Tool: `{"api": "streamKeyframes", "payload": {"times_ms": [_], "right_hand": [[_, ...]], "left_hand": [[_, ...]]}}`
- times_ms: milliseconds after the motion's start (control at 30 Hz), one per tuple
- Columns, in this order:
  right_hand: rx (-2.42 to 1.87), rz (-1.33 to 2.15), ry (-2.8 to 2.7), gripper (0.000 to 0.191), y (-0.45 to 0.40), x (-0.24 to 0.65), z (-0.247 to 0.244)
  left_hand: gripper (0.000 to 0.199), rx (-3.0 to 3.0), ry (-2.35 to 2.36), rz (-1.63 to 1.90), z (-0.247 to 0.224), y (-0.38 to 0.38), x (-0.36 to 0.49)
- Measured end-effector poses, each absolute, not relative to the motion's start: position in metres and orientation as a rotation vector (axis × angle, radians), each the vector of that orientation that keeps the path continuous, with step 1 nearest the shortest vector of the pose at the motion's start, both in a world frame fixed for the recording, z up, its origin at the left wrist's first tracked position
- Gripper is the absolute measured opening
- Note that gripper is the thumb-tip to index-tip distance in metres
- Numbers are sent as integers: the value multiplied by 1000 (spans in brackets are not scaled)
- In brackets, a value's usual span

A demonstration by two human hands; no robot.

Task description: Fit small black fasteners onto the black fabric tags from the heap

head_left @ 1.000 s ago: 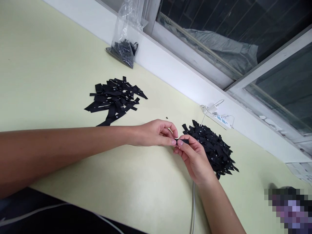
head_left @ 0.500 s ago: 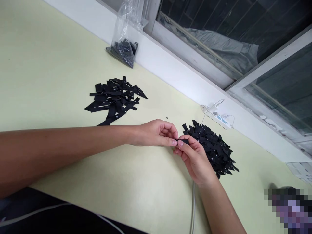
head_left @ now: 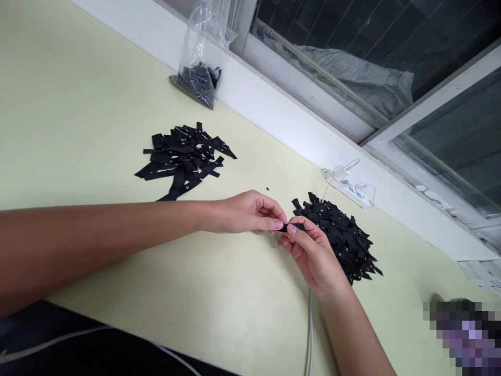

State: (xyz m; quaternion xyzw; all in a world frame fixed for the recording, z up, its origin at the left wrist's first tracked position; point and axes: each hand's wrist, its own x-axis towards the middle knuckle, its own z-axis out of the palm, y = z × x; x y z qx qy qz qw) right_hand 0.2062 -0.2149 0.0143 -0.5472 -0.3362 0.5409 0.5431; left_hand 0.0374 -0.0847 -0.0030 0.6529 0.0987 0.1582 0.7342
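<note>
Between my two hands, over the middle of the pale table, is a short black fabric strip (head_left: 298, 226). My left hand (head_left: 256, 213) pinches one end with thumb and fingers. My right hand (head_left: 309, 250) pinches it close beside, thumb on top, and part of the strip shows past that thumb. Fingers cover most of the rest. Just behind my right hand lies a dense pile of black strips (head_left: 344, 237) with small white marks. A looser pile of similar strips (head_left: 183, 154) spreads beyond my left forearm.
A clear plastic bag (head_left: 198, 78) with black pieces stands against the white ledge. A power strip (head_left: 354, 192) with cables is by the wall. A pale cable (head_left: 310, 334) runs under my right forearm. A tiny dark scrap (head_left: 267, 188) lies on the table (head_left: 219, 292).
My hands have shifted very slightly apart, so a little more of the black strip shows between the thumbs. The piles look the same.
</note>
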Motion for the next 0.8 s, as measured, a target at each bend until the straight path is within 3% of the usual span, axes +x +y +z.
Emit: {"api": "streamKeyframes", "payload": {"times_ms": [800], "right_hand": [[-1283, 1309, -805, 28, -214, 203, 14]], "left_hand": [[20, 1352, 142, 406, -7, -87, 39]]}}
